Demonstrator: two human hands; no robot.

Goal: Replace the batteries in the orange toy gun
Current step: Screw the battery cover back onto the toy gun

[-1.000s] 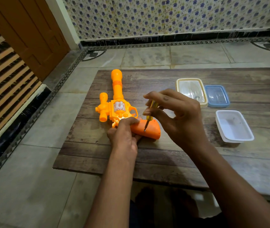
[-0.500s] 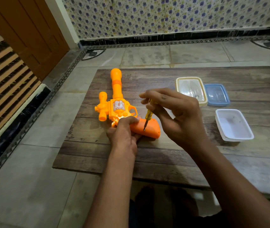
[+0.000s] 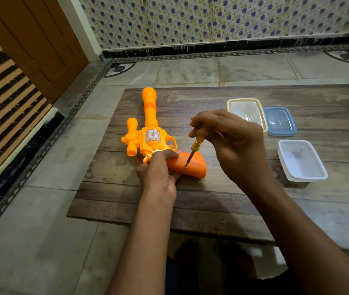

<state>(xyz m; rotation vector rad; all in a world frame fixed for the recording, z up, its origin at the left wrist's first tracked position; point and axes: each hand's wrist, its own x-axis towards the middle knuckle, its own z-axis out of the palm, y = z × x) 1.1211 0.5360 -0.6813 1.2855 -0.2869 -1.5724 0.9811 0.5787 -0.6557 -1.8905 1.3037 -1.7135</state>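
Nearest, at the front of the wooden bench (image 3: 212, 209): left hand (image 3: 158, 173) clamped over the orange toy gun (image 3: 150, 137) where handle meets body, fingers curled round it, pinning it flat on the planks

Just beside, to the right: right hand (image 3: 233, 141) raised above the handle, fingertips pinched closed on the top of a small yellow screwdriver (image 3: 195, 147); shaft slanted down and left, tip touching the orange handle (image 3: 192, 165), probably seated in the screw of the battery cover, though the screw itself too small to make out

Judged step: loosening the cover screw; cover not yet off, batteries not yet reached

Possible trouble from here: tip skating out of the screw head because of the slant and the light fingertip hold, scarring the soft plastic or jabbing the left fingers lying close to the tip; head stripped if turned without downward pressure; gun twisting under torque if the left hold slackens; freed screw rolling off the bench, being tiny

Farther right: empty-looking white plastic tub (image 3: 301, 160), well apart from the gun, a likely spot for the screw

Beyond it: cream-rimmed lid (image 3: 247, 112) and blue-rimmed lid (image 3: 280, 122), side by side, touching or nearly so

Farthest: gun barrel pointing away toward the tiled floor (image 3: 190, 71) and patterned wall
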